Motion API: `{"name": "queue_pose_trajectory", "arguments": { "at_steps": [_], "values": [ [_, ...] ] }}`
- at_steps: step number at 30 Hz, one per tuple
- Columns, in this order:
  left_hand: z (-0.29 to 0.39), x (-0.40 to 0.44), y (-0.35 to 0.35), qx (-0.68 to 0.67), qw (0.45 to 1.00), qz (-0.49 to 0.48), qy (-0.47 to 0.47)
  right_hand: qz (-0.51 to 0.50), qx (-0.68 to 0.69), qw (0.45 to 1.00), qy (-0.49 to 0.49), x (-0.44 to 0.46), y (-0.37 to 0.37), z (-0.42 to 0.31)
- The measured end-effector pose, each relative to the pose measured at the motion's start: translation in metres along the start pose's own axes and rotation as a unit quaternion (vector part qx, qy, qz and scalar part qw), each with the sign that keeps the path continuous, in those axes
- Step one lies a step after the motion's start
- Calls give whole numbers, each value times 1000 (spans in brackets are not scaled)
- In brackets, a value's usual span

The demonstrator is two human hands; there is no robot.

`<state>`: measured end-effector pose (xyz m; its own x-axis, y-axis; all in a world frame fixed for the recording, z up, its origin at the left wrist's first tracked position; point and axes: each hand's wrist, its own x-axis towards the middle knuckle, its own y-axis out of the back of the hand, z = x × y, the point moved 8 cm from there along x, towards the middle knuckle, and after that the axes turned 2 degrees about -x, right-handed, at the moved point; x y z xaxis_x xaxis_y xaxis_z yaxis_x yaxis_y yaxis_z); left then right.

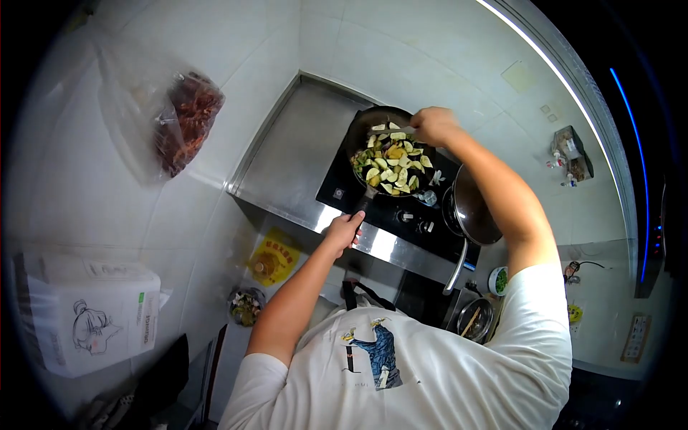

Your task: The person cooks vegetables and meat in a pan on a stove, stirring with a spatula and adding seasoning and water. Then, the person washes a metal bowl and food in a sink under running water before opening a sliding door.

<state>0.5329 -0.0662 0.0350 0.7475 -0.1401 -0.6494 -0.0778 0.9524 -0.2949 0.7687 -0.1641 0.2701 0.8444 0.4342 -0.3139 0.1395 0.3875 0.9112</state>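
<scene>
My left hand [345, 233] is closed around the dark handle [365, 206] of a frying pan [351, 136], below the pan's near rim. The pan sits on the black gas stove and holds sliced zucchini [393, 170] with some yellow and darker pieces among it. My right hand [435, 127] is closed over the pan's far right rim, gripping a spatula [394, 132]. The spatula's grey, flat part reaches left over the zucchini; its handle is mostly hidden in my fingers. The hand is slightly blurred.
A second pan [474, 209] with a long metal handle stands at the right, partly behind my right arm. Stove knobs [405, 216] line the front. A bowl of chopped greens [498, 280] is at the lower right. A plastic bag [188, 122] hangs on the left wall.
</scene>
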Motion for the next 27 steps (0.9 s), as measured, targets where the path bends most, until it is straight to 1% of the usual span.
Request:
{"name": "queue_pose_trajectory", "arguments": {
  "at_steps": [1,3,5,7,8,10,12,14,16,18,19,20,22,23,25,26,27],
  "values": [
    [0,-1,0,1,1000,2,-1,-6,21,1000,-9,-7,-1,10],
    [6,1,1,1,1000,6,-6,6,6,1000,-10,-17,9,23],
    [3,1,1,12,1000,1,-3,13,-7,1000,-9,-25,18,24],
    [4,0,0,9,1000,1,-3,42,23,999,24,-41,45,15],
    [5,-1,0,6,1000,0,-6,41,26,999,23,-49,56,8],
    [5,-1,-1,14,1000,2,-3,18,15,997,80,-64,76,-28],
    [5,-2,-1,26,1000,11,6,27,-15,990,137,-63,61,-48],
    [6,-1,-1,21,1000,8,4,-26,-74,989,123,-52,25,-58],
    [3,-3,-2,19,1000,3,4,-34,-81,991,105,-45,-12,-41],
    [4,-2,-1,19,1000,4,1,-20,-91,993,71,-44,-26,-4],
    [6,-3,-1,27,1000,4,2,23,-46,997,60,-57,-19,8],
    [8,-3,-1,27,1000,4,1,24,-47,997,60,-69,-18,18],
    [7,-3,-2,27,1000,4,5,88,56,994,18,-97,-5,40],
    [6,-4,-2,25,1000,6,11,89,58,994,13,-108,-6,46],
    [4,-1,-2,27,1000,0,15,73,124,988,-59,-129,-13,66],
    [2,0,-2,24,1000,-4,18,72,127,987,-64,-140,-16,71],
    [3,0,-2,28,999,-7,20,72,172,979,-79,-152,-20,78]
  ]
}}
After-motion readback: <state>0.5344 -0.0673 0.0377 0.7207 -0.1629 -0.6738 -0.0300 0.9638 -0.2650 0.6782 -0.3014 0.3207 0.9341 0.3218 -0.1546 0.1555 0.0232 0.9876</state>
